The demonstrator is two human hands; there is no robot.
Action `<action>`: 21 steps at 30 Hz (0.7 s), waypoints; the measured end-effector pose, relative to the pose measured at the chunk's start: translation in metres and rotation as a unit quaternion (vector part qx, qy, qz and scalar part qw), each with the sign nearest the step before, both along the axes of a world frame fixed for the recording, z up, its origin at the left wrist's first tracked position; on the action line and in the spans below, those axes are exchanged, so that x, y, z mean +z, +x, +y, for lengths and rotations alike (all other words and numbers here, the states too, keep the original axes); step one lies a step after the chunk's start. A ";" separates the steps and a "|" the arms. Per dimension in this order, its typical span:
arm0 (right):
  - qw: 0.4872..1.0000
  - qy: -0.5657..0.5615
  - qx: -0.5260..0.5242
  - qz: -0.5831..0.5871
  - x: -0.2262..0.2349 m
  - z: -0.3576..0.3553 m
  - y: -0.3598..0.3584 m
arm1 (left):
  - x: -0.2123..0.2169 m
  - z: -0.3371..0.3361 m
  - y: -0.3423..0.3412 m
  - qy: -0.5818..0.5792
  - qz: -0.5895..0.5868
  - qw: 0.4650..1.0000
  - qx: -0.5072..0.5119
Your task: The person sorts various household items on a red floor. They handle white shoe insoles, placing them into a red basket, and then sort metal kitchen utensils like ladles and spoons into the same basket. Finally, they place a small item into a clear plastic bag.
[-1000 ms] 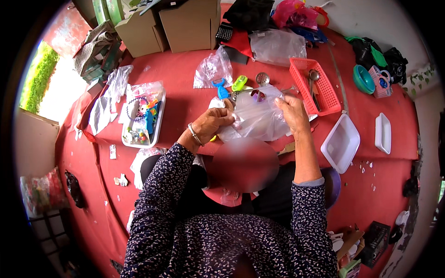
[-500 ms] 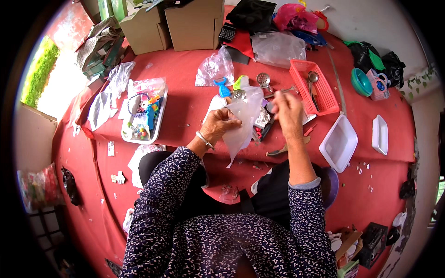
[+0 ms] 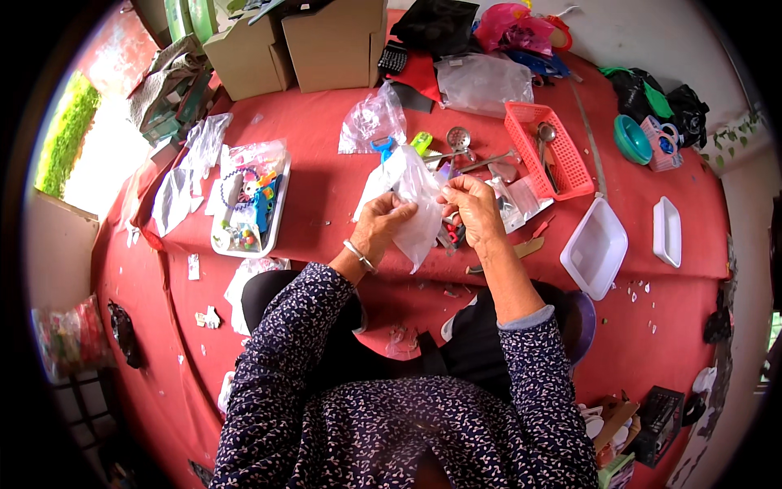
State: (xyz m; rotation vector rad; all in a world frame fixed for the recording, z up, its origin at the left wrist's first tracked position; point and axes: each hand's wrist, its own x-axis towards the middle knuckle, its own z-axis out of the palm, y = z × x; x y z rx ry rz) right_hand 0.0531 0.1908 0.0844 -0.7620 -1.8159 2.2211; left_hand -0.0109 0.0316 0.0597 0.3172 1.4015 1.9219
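Head view: both hands, left [image 3: 381, 226] and right [image 3: 476, 213], pinch a clear plastic bag [image 3: 415, 204] hanging between them.

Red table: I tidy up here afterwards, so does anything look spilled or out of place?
Small pale scraps lie scattered on the red table beside the white tray, like litter. Both the left hand and right hand hold a clear plastic bag; nothing spills from it.

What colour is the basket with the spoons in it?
The basket is pinkish-red, seen best in the head view.
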 end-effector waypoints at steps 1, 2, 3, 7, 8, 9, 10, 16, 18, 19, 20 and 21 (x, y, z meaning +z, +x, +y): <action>1.000 0.002 -0.002 0.010 0.000 0.002 0.001 | 0.002 0.000 -0.001 0.022 -0.035 0.999 0.010; 1.000 0.003 -0.005 0.019 0.000 0.005 0.002 | 0.006 -0.001 -0.002 -0.026 -0.007 1.000 -0.001; 1.000 0.005 -0.007 0.029 0.001 0.008 0.003 | 0.010 0.000 -0.002 -0.011 -0.041 0.999 0.009; 0.996 -0.053 0.023 0.065 0.007 0.011 0.002 | 0.000 -0.009 -0.012 0.058 -0.146 0.986 -0.047; 0.995 -0.040 0.041 0.075 0.009 0.012 0.002 | 0.007 -0.010 -0.010 0.099 -0.178 0.976 -0.077; 0.994 -0.028 0.058 0.086 0.010 0.013 0.002 | 0.011 -0.010 -0.009 0.141 -0.210 0.961 -0.108; 0.992 -0.028 0.087 0.087 0.011 0.014 0.003 | 0.011 -0.009 -0.010 0.149 -0.219 0.955 -0.130; 0.979 0.008 0.188 0.082 0.003 -0.002 0.003 | -0.008 -0.005 -0.023 0.033 -0.136 0.985 -0.099; 0.993 -0.025 0.096 0.068 -0.003 0.009 0.002 | -0.012 -0.002 -0.025 0.062 -0.163 0.984 -0.024; 0.996 -0.053 0.046 0.062 -0.003 0.013 0.001 | -0.014 -0.003 -0.030 0.057 -0.185 0.980 0.055; 0.988 -0.131 -0.011 0.078 -0.005 0.018 0.000 | -0.015 -0.005 -0.034 0.052 -0.166 0.979 0.103; 0.969 -0.215 -0.046 0.114 -0.013 0.027 -0.001 | -0.015 -0.008 -0.039 0.048 -0.146 0.977 0.151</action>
